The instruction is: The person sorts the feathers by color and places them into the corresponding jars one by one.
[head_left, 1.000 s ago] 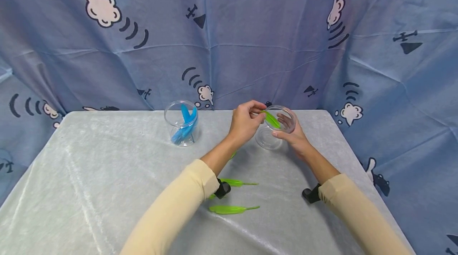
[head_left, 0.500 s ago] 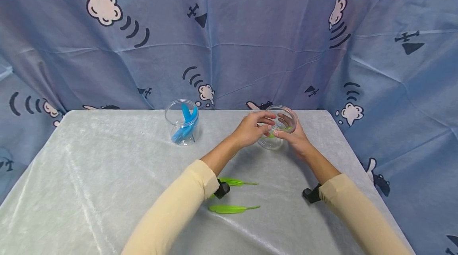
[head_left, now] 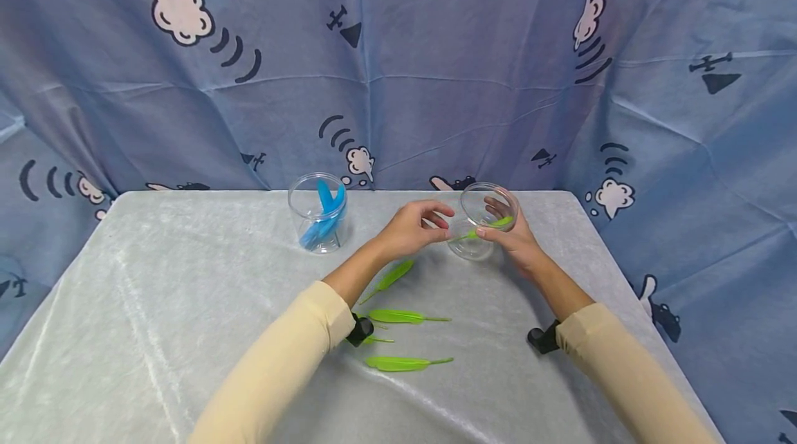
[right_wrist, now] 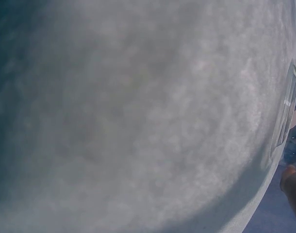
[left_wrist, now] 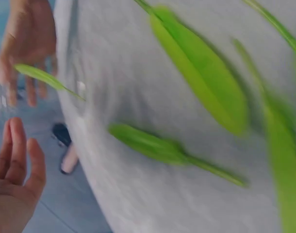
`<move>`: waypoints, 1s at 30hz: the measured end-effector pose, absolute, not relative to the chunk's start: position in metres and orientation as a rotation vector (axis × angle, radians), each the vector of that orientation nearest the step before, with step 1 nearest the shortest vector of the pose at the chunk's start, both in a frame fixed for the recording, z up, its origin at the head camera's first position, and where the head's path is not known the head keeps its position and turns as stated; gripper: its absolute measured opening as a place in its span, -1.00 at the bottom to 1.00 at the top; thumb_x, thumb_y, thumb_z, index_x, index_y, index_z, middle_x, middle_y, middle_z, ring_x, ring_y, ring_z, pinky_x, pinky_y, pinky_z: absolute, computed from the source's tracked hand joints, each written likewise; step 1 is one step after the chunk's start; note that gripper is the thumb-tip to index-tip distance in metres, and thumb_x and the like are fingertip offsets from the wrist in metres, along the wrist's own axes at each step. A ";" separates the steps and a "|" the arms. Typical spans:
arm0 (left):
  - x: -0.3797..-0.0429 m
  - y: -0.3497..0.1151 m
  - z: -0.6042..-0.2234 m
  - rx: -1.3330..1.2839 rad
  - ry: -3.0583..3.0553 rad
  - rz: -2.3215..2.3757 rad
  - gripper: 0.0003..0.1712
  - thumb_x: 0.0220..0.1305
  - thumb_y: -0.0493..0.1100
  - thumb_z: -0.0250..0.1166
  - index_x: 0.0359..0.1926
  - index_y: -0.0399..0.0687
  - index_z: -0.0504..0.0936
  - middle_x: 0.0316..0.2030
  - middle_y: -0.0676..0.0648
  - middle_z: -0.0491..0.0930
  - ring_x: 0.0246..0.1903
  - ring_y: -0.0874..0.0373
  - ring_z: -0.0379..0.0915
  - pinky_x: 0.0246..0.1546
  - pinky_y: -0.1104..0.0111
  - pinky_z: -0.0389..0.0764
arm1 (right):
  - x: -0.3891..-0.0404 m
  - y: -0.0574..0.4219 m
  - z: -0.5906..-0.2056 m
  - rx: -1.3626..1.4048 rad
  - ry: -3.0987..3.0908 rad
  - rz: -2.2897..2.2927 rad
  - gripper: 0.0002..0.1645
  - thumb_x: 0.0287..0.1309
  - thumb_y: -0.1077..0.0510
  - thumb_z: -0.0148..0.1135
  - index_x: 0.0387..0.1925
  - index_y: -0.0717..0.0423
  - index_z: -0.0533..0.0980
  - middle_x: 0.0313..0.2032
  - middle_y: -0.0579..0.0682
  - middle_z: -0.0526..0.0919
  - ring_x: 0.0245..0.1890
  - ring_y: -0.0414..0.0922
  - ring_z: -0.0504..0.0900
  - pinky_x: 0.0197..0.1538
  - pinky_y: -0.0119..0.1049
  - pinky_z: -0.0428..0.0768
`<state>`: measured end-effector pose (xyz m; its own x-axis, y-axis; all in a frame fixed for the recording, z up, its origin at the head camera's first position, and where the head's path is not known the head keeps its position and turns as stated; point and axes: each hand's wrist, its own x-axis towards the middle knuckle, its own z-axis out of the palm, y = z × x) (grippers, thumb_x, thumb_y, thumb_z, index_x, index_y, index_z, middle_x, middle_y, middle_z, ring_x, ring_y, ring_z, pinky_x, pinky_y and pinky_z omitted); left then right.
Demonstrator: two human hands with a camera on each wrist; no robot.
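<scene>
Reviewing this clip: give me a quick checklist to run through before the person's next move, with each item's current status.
1. Right jar steadied: ok, the right hand grips it.
2. Green feather inside that jar: ok, it shows through the clear wall.
3. Left hand free: ok, it holds nothing, beside the jar.
4. Colors kept apart: ok, only blue feathers show in the left jar.
5. All green feathers off the table: not ok, several loose ones lie there.
6. Exact count of loose feathers: cannot tell, the left wrist camera partly hides some.
</scene>
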<state>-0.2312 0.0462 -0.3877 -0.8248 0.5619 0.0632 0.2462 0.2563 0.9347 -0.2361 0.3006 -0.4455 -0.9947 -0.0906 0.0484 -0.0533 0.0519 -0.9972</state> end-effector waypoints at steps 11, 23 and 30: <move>-0.235 0.002 -0.423 0.597 2.264 1.333 -0.56 0.28 -0.31 0.36 0.17 -0.29 0.56 -0.01 -0.25 0.63 -0.01 -0.03 0.58 0.04 0.25 0.59 | -0.236 0.301 -0.444 -0.142 2.254 -2.129 0.11 0.09 0.48 0.27 0.53 -0.11 -0.05 0.48 0.27 0.06 0.51 0.09 0.01 0.49 0.02 0.06; -0.229 -0.012 -0.442 0.639 2.350 1.174 -0.54 0.17 -0.33 0.44 0.12 -0.18 0.60 -0.09 -0.12 0.65 -0.16 0.12 0.58 -0.04 0.30 0.58 | -0.235 0.302 -0.445 -0.146 2.256 -2.137 0.10 0.09 0.48 0.25 0.53 -0.10 -0.05 0.48 0.32 0.03 0.50 0.11 0.01 0.48 0.00 0.07; -0.221 -0.012 -0.448 0.711 2.465 1.078 -0.48 0.06 -0.28 0.53 0.10 -0.09 0.63 -0.09 -0.06 0.62 -0.25 0.16 0.51 -0.12 0.33 0.53 | -0.236 0.301 -0.446 -0.150 2.253 -2.141 0.10 0.08 0.48 0.26 0.52 -0.10 -0.04 0.47 0.32 0.04 0.50 0.13 0.00 0.47 -0.09 0.14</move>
